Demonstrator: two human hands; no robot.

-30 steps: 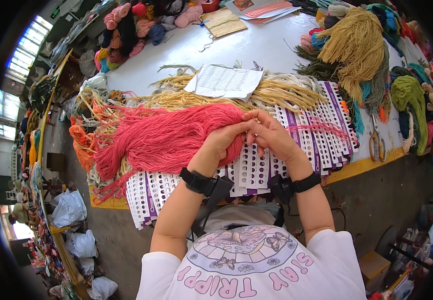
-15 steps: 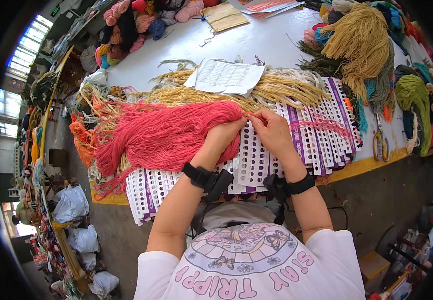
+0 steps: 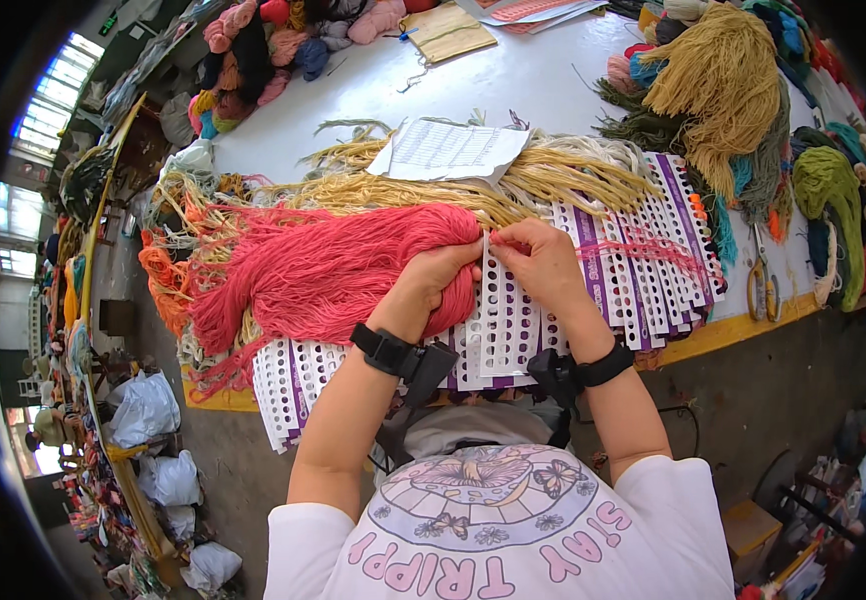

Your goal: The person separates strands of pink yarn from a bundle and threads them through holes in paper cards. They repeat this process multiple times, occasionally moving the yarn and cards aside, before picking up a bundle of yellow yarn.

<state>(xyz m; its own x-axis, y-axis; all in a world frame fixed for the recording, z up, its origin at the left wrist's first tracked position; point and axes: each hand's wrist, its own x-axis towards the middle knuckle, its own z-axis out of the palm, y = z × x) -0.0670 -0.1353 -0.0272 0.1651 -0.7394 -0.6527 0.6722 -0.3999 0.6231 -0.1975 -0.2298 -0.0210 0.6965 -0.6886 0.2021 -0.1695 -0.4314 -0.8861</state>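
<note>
A thick hank of coral-pink yarn (image 3: pixel 333 265) lies across the pile, its looped end toward the middle. My left hand (image 3: pixel 435 275) is closed round that looped end, fingers curled in front of it. Just right of it, my right hand (image 3: pixel 538 262) is closed in a pinch at the upper end of a white punched card (image 3: pixel 493 310). Whether a thread is also between those fingertips is too small to tell. Pink strands (image 3: pixel 643 255) run through holes of the cards to the right. Many white-and-purple punched cards (image 3: pixel 298 375) lie beneath the yarn.
Behind the hank lie yellow-beige yarn (image 3: pixel 573 180) and a printed paper sheet (image 3: pixel 451 150). Orange yarn (image 3: pixel 165 270) is at the left. Pliers-like scissors (image 3: pixel 761 285) rest near the table's right edge. Coloured yarn heaps (image 3: pixel 718 90) stand at the back, beside a wooden clipboard (image 3: pixel 450 32).
My left hand has drawn slightly down and left, its wrist turning. The fingertips of both hands have shifted a little left, and a white card edge now shows between them.
</note>
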